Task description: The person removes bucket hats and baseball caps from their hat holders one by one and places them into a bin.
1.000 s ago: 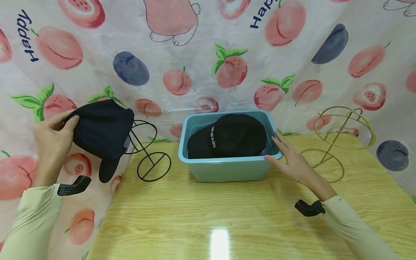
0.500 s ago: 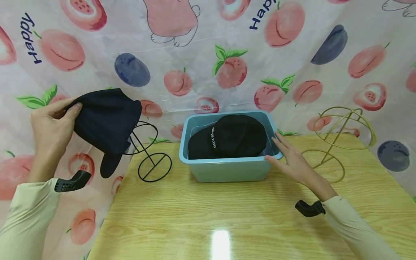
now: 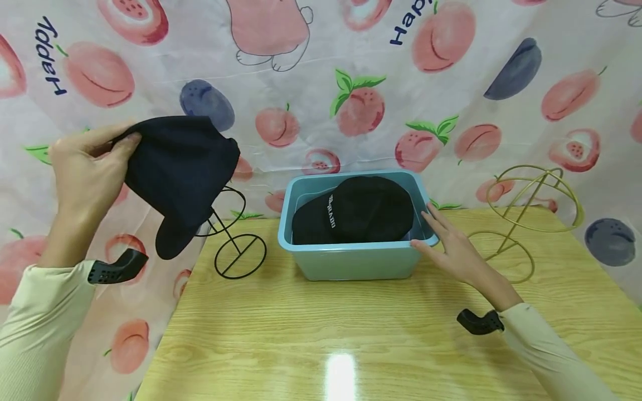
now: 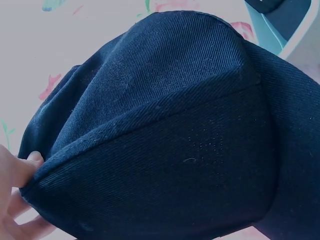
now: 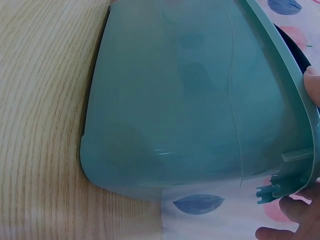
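My left hand (image 3: 90, 178) pinches a dark navy baseball cap (image 3: 183, 172) by the edge of its crown, thumb on top. The cap hangs in the air with its brim (image 3: 173, 238) pointing down, overlapping a black wire stand (image 3: 233, 245) in the head view. Stitched seams of the cap (image 4: 170, 165) fill much of the left wrist view. My right hand (image 3: 453, 253) rests on the right front corner of a blue plastic bin (image 3: 351, 262), fingers spread along the rim. Inside the bin lies a black cap (image 3: 368, 209) with white lettering.
A gold wire stand (image 3: 516, 223) is at the right, behind my right hand. All this stands on a wood-grain table (image 3: 281, 334), whose left edge slants below the hanging cap. A fruit-print cloth (image 3: 301, 33) hangs behind.
My left hand has lifted the navy cap up and to the right, toward the bin, so it covers more of the black stand's top. The right hand stays at the bin's corner.
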`<act>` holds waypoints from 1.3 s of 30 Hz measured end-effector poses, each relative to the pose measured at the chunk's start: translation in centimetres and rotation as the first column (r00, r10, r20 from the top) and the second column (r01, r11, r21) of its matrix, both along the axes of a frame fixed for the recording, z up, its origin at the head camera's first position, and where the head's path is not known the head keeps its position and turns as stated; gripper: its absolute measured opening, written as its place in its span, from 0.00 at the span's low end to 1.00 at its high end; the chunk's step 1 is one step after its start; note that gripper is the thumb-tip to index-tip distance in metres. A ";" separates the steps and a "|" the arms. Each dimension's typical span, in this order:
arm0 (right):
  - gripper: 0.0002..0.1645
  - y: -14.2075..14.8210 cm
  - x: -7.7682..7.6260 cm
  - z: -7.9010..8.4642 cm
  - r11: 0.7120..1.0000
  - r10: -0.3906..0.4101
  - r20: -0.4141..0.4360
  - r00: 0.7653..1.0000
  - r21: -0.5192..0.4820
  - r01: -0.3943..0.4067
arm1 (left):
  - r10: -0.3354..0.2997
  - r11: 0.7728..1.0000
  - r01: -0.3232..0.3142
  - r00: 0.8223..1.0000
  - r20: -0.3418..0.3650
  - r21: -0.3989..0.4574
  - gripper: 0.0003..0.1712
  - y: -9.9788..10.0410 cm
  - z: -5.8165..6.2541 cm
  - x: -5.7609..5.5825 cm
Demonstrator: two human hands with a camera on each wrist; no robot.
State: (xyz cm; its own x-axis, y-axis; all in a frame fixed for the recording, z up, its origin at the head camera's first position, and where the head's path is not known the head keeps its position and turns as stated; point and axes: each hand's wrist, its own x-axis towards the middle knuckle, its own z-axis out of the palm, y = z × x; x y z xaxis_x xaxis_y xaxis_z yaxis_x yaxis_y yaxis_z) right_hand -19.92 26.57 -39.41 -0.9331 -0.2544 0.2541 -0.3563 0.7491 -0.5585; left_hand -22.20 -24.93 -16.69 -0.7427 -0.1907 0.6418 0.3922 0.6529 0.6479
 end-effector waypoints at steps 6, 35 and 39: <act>0.44 -0.1 0.1 0.2 1.000 -0.002 -0.007 1.000 -0.004 0.002 | -0.031 0.998 0.026 0.997 -0.073 -0.061 0.11 2.0 0.5 -0.3; 0.44 -0.1 -0.1 0.2 1.000 0.004 -0.011 1.000 -0.001 -0.004 | -0.263 0.961 0.228 0.928 -0.263 -0.155 0.08 12.2 0.0 -2.3; 0.43 0.0 -0.1 0.1 1.000 0.004 -0.020 1.000 -0.004 -0.004 | -0.314 0.948 0.282 0.901 -0.301 -0.145 0.08 13.1 -1.3 -3.9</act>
State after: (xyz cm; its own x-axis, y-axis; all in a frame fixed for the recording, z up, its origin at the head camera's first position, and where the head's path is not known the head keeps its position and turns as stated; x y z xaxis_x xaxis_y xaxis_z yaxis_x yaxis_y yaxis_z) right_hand -19.99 26.52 -39.34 -0.9268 -0.2569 0.2740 -0.3705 0.7456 -0.5539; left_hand -26.14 -11.81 -18.03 -0.5106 0.0816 0.8559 0.7518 0.5254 0.3984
